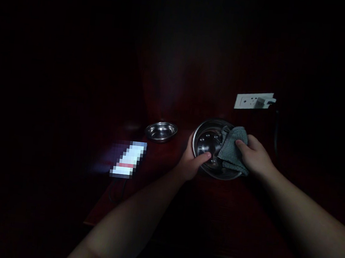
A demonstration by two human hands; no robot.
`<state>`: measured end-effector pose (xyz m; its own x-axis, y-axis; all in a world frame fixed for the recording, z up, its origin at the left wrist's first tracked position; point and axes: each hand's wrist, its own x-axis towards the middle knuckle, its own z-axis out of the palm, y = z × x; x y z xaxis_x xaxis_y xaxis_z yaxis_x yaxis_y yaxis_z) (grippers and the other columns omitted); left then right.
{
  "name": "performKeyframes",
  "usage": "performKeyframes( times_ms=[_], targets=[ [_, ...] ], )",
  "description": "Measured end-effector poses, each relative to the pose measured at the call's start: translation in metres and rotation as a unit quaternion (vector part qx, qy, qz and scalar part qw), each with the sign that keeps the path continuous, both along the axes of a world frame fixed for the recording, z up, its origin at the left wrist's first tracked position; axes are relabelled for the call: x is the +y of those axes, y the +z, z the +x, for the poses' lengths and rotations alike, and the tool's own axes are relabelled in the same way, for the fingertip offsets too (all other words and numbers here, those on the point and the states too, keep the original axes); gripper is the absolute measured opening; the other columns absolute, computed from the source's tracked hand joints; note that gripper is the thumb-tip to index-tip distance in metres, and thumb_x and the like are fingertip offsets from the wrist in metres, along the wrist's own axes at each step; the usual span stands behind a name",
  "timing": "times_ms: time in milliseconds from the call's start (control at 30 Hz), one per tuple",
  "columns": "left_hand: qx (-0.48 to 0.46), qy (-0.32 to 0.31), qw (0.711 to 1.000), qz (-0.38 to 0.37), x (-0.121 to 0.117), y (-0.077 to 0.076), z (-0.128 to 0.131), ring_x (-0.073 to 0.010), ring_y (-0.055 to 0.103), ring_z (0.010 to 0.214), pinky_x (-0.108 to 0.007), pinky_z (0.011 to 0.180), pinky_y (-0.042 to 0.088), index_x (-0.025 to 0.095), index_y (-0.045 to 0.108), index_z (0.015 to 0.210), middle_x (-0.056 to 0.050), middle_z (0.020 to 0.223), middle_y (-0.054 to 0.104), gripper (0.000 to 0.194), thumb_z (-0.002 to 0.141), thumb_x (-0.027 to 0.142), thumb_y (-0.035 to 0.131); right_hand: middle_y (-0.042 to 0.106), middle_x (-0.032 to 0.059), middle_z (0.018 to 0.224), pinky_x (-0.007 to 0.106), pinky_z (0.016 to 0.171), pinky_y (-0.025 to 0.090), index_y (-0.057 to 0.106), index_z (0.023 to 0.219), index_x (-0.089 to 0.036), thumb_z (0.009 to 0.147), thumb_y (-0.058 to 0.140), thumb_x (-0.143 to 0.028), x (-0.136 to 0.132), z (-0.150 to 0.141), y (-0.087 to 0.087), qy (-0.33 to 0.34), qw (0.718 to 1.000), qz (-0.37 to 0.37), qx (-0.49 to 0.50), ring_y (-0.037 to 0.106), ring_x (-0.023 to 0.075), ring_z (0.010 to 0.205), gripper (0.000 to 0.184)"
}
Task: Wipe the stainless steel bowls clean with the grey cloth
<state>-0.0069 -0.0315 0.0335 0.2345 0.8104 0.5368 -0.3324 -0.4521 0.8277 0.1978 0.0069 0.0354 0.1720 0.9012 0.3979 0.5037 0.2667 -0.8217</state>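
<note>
A shiny metal bowl (pixel 206 137) is tilted so that its inside faces me. My left hand (pixel 193 160) grips its left side, with the thumb over the rim and inside the bowl; the other fingers are hidden behind it. On the bowl's right side, my right hand (pixel 254 156) is closed on a grey-green cloth (pixel 232 149), thumb on top. The cloth lies over the right rim and partly inside the bowl. A smaller, shallow metal bowl (pixel 161 132) stands upright on the table to the left, apart from both hands.
A lit, pixelated screen (pixel 129 159) lies left on the dark red table (pixel 164 202), with a thin cable below it. A white wall socket (pixel 252 100) at the right holds a plug with a cord hanging down. The table's front edge is near my arms; surroundings are very dark.
</note>
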Motion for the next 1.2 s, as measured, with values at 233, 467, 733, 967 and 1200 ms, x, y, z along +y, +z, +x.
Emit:
performKeyframes(
  times_ms=[233, 467, 733, 967, 1200],
  targets=[
    [-0.013, 0.013, 1.000, 0.003, -0.0037, -0.0004, 0.0013, -0.0270, 0.034, 0.129, -0.043, 0.107, 0.025, 0.026, 0.015, 0.139, -0.010, 0.144, 0.032, 0.084, 0.072, 0.035, 0.065, 0.059, 0.0024, 0.074, 0.034, 0.056, 0.045, 0.051, 0.081, -0.025, 0.077, 0.050, -0.042, -0.0009, -0.0020, 0.0011, 0.001, 0.999, -0.006, 0.048, 0.056, 0.0214, 0.067, 0.018],
    [-0.014, 0.009, 1.000, -0.021, -0.0049, 0.0009, 0.0036, -0.0284, 0.041, 0.123, -0.046, 0.103, 0.030, 0.028, 0.025, 0.135, -0.009, 0.139, 0.040, 0.078, 0.070, 0.033, 0.066, 0.061, 0.0032, 0.079, 0.035, 0.059, 0.047, 0.052, 0.084, -0.024, 0.078, 0.048, -0.042, 0.0007, -0.0008, -0.0005, 0.004, 1.000, 0.000, 0.029, 0.058, 0.0229, 0.073, 0.019],
    [-0.026, 0.016, 0.998, -0.046, -0.0011, -0.0002, 0.0021, -0.0279, 0.043, 0.121, -0.045, 0.104, 0.029, 0.024, 0.032, 0.132, -0.007, 0.133, 0.047, 0.071, 0.068, 0.027, 0.064, 0.060, 0.0040, 0.079, 0.036, 0.061, 0.046, 0.051, 0.084, -0.025, 0.077, 0.049, -0.041, 0.0002, -0.0006, -0.0022, 0.008, 1.000, 0.003, -0.002, 0.057, 0.0232, 0.073, 0.018],
    [-0.026, 0.007, 0.998, -0.048, -0.0010, -0.0014, 0.0004, -0.0296, 0.042, 0.122, -0.047, 0.104, 0.029, 0.024, 0.032, 0.132, -0.009, 0.134, 0.045, 0.071, 0.070, 0.029, 0.064, 0.060, 0.0036, 0.078, 0.035, 0.060, 0.046, 0.051, 0.082, -0.024, 0.077, 0.049, -0.041, -0.0023, -0.0027, 0.0014, 0.004, 1.000, 0.001, -0.001, 0.057, 0.0227, 0.073, 0.018],
    [-0.018, -0.001, 0.999, 0.030, -0.0065, 0.0017, 0.0030, -0.0261, 0.033, 0.130, -0.042, 0.108, 0.024, 0.026, 0.007, 0.141, -0.011, 0.145, 0.029, 0.090, 0.072, 0.036, 0.065, 0.060, 0.0018, 0.074, 0.034, 0.058, 0.046, 0.052, 0.082, -0.024, 0.077, 0.049, -0.043, -0.0024, -0.0041, 0.0011, -0.008, 0.999, 0.001, 0.047, 0.057, 0.0214, 0.068, 0.019]
  ],
)
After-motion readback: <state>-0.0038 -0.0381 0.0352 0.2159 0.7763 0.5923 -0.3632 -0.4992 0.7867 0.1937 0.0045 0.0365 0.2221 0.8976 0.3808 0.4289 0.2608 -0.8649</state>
